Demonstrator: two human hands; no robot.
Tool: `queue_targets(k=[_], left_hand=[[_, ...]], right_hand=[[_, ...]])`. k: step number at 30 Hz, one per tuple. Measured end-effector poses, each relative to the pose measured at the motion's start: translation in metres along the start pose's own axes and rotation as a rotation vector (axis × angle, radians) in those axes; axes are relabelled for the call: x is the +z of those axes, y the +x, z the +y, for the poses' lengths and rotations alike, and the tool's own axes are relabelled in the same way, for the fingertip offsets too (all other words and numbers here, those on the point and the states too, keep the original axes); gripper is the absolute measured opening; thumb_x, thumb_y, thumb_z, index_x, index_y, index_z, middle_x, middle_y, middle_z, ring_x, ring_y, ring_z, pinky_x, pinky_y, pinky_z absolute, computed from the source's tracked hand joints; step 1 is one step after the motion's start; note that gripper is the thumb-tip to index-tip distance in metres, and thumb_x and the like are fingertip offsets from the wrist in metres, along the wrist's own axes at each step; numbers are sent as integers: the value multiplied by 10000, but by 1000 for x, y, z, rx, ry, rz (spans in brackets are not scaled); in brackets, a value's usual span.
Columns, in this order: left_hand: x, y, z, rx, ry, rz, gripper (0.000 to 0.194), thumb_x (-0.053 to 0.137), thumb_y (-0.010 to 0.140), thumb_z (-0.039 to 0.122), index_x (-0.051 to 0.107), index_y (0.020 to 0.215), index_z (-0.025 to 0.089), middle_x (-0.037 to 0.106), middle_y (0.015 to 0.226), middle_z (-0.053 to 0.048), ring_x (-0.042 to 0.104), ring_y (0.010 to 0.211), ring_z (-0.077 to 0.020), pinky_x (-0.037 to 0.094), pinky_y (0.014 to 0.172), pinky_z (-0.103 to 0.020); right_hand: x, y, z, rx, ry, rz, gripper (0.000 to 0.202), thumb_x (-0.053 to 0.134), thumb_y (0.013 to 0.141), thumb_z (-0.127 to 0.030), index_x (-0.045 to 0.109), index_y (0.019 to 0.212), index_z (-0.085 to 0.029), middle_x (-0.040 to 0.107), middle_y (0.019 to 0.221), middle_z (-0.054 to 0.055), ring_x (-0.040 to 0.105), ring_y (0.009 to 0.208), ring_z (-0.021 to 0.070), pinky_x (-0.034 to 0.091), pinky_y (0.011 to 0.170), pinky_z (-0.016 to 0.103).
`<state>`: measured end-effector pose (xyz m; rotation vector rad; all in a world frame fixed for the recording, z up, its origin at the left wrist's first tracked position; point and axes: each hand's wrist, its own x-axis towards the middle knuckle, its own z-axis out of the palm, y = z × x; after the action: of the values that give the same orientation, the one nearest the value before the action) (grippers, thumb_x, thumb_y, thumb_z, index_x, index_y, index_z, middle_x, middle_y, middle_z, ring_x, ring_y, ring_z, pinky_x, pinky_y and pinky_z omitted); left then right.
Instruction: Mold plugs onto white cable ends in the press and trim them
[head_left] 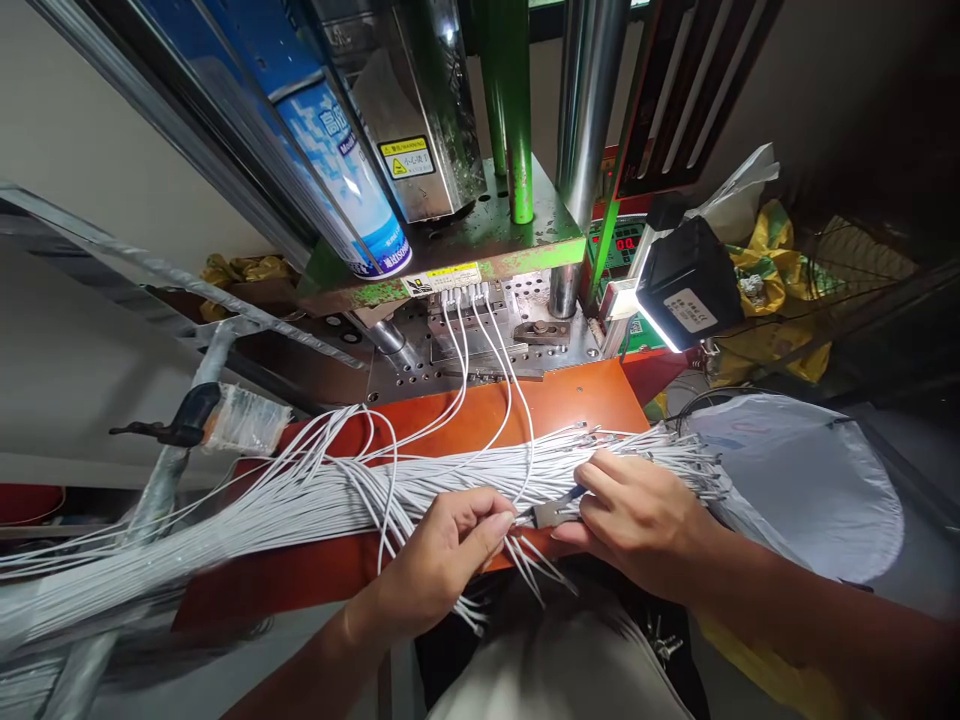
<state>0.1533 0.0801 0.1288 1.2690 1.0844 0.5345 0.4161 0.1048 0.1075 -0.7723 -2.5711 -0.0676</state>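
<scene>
A thick bundle of white cables (300, 510) lies across the orange board (592, 395). At the bundle's near edge my left hand (457, 545) pinches one white cable close to its end, thumb against forefinger. Facing it, my right hand (634, 510) is closed around a small flat grey metal tool (551, 514) with a bit of dark blue showing by the fingers. The tool's tip meets the cable end at my left fingertips; its exact kind is hidden by the hand. Several loose cable ends hang below, between my hands.
Behind the board stands a press with a green-edged plate (525, 258); several white cables run from its lower mould (480, 325). A blue spray can (352, 190) is at upper left, a lit black lamp (690, 285) at right. A wrapped metal rail (161, 490) crosses at left.
</scene>
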Motion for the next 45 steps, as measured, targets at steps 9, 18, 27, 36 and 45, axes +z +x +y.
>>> queue_targets(k=[9,18,27,36,45], left_hand=[[6,2,-11,-20,-138,-11,371,581,1019,513,605,883,168,400,586,70,291,533,-85,229,517,-239],[8,1,-8,-35,-68,18,377,597,1017,514,637,910,156,365,615,71,297,560,-88,231,522,-243],[16,2,-25,22,-173,139,359,581,1027,524,624,1035,167,474,559,71,299,463,-59,201,463,-217],[26,5,-39,64,-197,243,332,596,1030,502,623,1127,185,526,618,55,324,465,-54,231,445,-201],[30,9,-34,96,-164,289,297,606,1026,468,667,1037,178,521,649,36,370,501,-66,275,467,-208]], right_hand=[[1,-2,-6,20,-14,-25,426,596,1061,-279,582,644,-195,515,723,38,415,696,196,227,615,369],[12,-11,2,89,63,-8,488,497,1106,-325,567,642,-192,512,684,30,404,655,184,194,589,368],[12,-10,-15,303,104,93,471,527,1096,-372,561,661,-195,594,802,70,492,760,200,287,650,341],[22,-3,-24,315,29,129,441,563,1081,-351,587,669,-194,613,834,83,493,776,214,304,673,347],[21,-4,-24,293,9,120,458,536,1095,-311,570,654,-189,521,720,38,436,705,195,240,630,356]])
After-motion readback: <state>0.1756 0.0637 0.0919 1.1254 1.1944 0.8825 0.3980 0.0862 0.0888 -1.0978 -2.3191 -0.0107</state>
